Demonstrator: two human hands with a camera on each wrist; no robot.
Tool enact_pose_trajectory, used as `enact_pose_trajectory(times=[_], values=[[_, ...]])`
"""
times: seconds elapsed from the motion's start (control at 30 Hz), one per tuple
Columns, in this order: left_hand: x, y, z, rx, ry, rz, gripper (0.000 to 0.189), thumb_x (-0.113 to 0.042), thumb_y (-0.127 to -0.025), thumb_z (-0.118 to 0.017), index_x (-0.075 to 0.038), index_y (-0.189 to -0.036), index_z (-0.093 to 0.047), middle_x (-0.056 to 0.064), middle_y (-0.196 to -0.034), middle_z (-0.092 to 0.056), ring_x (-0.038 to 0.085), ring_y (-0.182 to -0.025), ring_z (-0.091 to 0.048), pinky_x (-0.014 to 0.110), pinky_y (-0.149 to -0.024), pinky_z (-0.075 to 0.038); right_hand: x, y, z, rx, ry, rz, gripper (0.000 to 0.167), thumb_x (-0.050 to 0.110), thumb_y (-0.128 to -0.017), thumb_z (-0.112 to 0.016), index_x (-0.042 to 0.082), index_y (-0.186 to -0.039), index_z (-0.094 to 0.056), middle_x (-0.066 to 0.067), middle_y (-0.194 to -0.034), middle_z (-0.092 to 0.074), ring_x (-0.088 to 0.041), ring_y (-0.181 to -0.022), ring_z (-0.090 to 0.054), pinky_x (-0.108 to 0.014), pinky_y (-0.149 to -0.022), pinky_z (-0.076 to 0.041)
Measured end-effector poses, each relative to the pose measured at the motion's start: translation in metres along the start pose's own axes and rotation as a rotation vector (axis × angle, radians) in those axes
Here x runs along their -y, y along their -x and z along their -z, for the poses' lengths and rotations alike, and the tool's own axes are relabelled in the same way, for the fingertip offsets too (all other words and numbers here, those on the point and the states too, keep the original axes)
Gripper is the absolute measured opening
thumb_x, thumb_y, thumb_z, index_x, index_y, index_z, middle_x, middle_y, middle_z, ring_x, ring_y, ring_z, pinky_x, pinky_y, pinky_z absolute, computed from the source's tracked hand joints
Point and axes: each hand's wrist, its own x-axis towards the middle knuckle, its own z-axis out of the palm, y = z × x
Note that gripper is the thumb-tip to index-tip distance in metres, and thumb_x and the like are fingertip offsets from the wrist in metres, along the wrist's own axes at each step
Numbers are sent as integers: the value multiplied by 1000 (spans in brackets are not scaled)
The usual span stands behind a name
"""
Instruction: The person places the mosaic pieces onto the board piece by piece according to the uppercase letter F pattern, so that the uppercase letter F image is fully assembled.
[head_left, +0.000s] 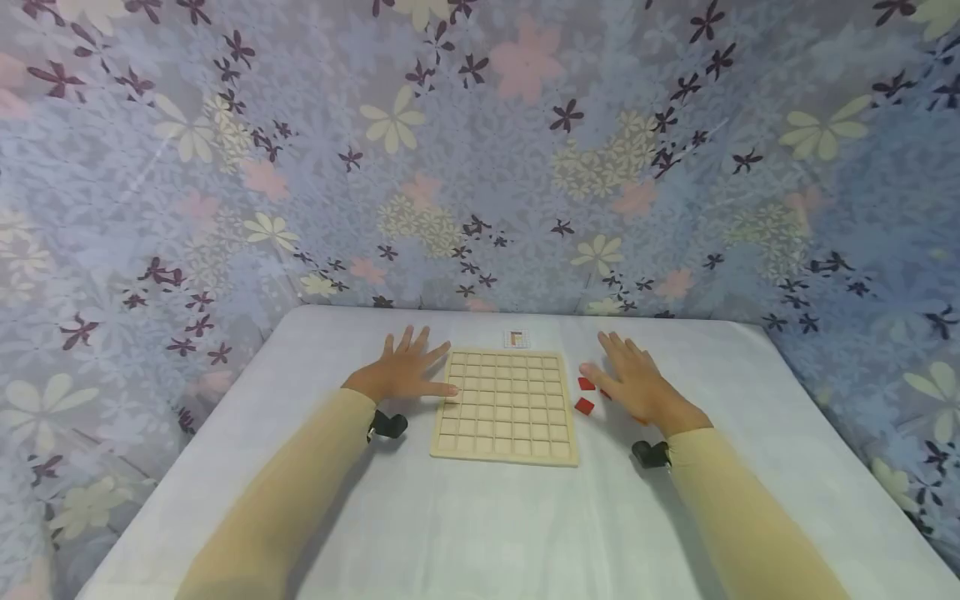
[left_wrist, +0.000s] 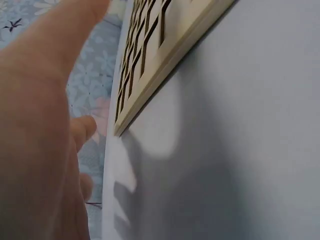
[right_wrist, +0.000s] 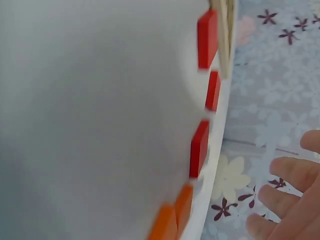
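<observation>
A pale wooden grid board (head_left: 504, 408) with rows of square recesses lies on the white table. My left hand (head_left: 403, 372) is spread at its left edge, the thumb reaching over the frame; in the left wrist view a gap and shadow show below the hand. To the right of the board, my right hand (head_left: 637, 385) hovers with straight fingers over several small tiles. A red tile (head_left: 584, 406) lies beside the board, with another red tile (right_wrist: 199, 148) in the right wrist view. Nearer that camera are orange tiles (right_wrist: 164, 222). Neither hand holds anything.
A small printed card (head_left: 516, 339) lies behind the board. White cloth covers the table (head_left: 465, 533), and a floral curtain (head_left: 480, 167) hangs behind and at both sides. Each wrist carries a small black camera (head_left: 388, 425).
</observation>
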Motion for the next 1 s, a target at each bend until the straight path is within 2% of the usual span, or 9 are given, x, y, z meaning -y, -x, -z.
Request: enact_pose_trajectory(times=[0.07, 0.13, 0.23, 0.33, 0.43, 0.53, 0.67, 1.0], values=[[-5, 0, -10, -11, 31, -8, 112, -92, -86, -45, -25, -171, -16, 23, -173, 3, 48, -155, 12, 71, -117, 10, 0, 5, -2, -12, -58, -17, 102, 78, -102, -36, 7, -170, -10, -28, -171, -10, -52, -155, -3, -73, -118, -4], [-10, 0, -20, -16, 75, -10, 114, -93, -84, -47, -26, -171, -16, 23, -173, 1, 47, -155, 11, 69, -117, 10, 2, 10, -5, -21, -115, -24, 101, 77, -102, -39, 9, -170, -9, -27, -171, -14, -50, -155, -9, -73, -118, -10], [-19, 2, -32, -26, 153, -11, 116, -93, -82, -51, -27, -171, -18, 24, -172, 0, 47, -155, 10, 69, -117, 12, 7, 14, -10, -51, -168, -15, 97, 70, -104, -46, 9, -170, -13, -28, -165, -30, -51, -148, -31, -72, -114, -25], [-27, 3, -39, -49, 187, -12, 116, -92, -81, -54, -27, -171, -20, 26, -171, 0, 48, -155, 9, 69, -116, 13, 11, 17, -15, -98, -174, 12, 90, 63, -103, -56, 4, -166, -29, -27, -151, -50, -47, -131, -52, -67, -105, -41], [-30, 4, -42, -73, 164, -16, 114, -90, -84, -55, -24, -171, -21, 25, -172, -2, 48, -156, 6, 69, -117, 11, 10, 21, -21, -144, -197, 28, 80, 59, -100, -66, 1, -154, -51, -21, -133, -64, -37, -113, -62, -57, -96, -50], [-29, 5, -44, -88, 130, -29, 112, -87, -86, -55, -21, -170, -23, 24, -172, -5, 47, -156, 3, 66, -120, 8, 6, 25, -27, -168, -249, 35, 64, 52, -96, -76, 2, -135, -69, -10, -113, -71, -26, -98, -65, -47, -87, -53], [-28, 9, -49, -112, 129, -44, 111, -85, -87, -56, -19, -170, -25, 23, -172, -7, 46, -157, 0, 61, -123, 4, 2, 28, -34, -162, -273, 43, 46, 42, -92, -84, 4, -117, -77, -1, -100, -71, -19, -90, -64, -42, -82, -53], [-26, 8, -52, -170, 106, -71, 110, -84, -88, -56, -15, -169, -29, 23, -172, -12, 44, -157, -5, 57, -124, -1, -2, 32, -38, -162, -247, 30, 34, 23, -86, -90, 5, -112, -78, -4, -106, -74, -22, -95, -67, -47, -88, -54]])
